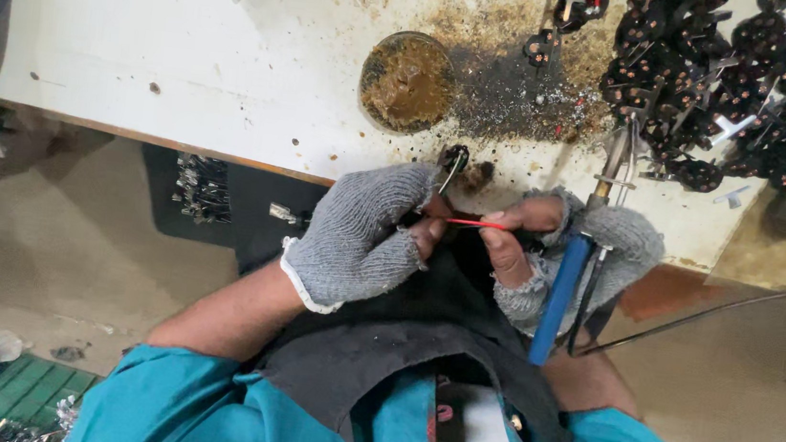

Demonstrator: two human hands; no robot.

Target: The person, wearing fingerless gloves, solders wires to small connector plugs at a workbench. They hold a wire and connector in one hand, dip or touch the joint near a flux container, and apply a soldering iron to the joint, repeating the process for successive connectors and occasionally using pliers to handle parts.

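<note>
Both gloved hands, left [358, 237] and right [567, 257], pinch a thin red wire [474, 223] stretched between their closed fingers [425, 234]

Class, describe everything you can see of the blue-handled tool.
The blue-handled tool looks like a soldering iron: a slim blue handle, apparently plastic, and a metal shaft pointing up towards the table's edge. It runs steeply through the gloved right hand, with dark cables beside the handle's lower end.
</note>
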